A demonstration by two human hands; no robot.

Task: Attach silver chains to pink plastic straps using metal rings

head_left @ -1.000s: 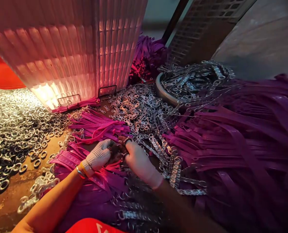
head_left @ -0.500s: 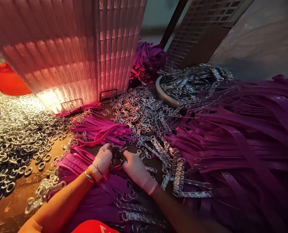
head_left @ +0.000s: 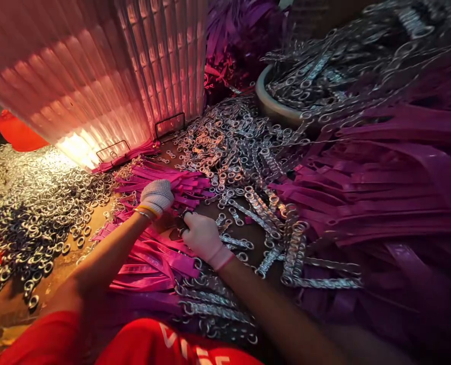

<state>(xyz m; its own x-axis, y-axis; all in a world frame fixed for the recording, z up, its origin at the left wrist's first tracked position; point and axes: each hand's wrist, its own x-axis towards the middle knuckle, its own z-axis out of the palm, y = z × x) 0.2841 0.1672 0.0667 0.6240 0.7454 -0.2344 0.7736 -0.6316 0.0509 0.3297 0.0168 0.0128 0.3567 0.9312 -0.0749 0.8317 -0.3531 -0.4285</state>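
Note:
My left hand (head_left: 157,197), in a white dotted glove with a yellow band at the wrist, is curled over a bundle of pink straps (head_left: 189,185). Its fingertips are hidden, so what it grips does not show. Lower and to the right, my right hand (head_left: 204,238), gloved in white, has its fingers closed on a small dark object (head_left: 186,215) whose kind I cannot make out. More pink straps (head_left: 152,263) lie beneath both hands. Rows of linked metal rings (head_left: 210,306) lie at those straps' right ends.
Loose metal rings (head_left: 42,218) are heaped on the left, and small metal links (head_left: 225,147) spread ahead. A basin (head_left: 269,99) overflows with metal chain pieces. Purple straps (head_left: 381,197) fill the right. A tall translucent ribbed panel (head_left: 96,76) stands at the back left, brightly lit near its base.
My left hand has parted from the right and moved forward onto the pink straps. The right hand has shifted slightly up, still closed on the dark object. The view has tilted downward.

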